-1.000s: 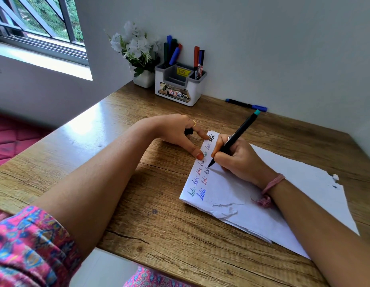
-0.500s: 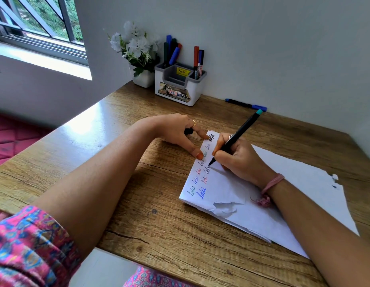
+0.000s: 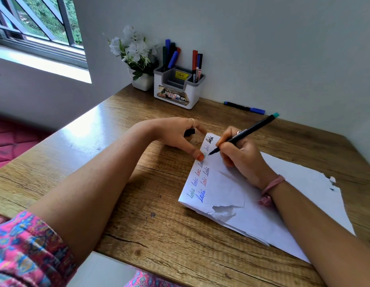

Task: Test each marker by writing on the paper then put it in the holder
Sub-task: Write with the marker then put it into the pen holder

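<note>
Right hand (image 3: 242,156) pinching marker (image 3: 244,133), tip on paper (image 3: 231,193); left hand (image 3: 175,135) curled round black cap (image 3: 189,132), thumb pinning paper's edge.

Both hands are curled in a grip, the left hand (image 3: 175,135) thumb extended, the right hand (image 3: 240,154) pinching.
</note>
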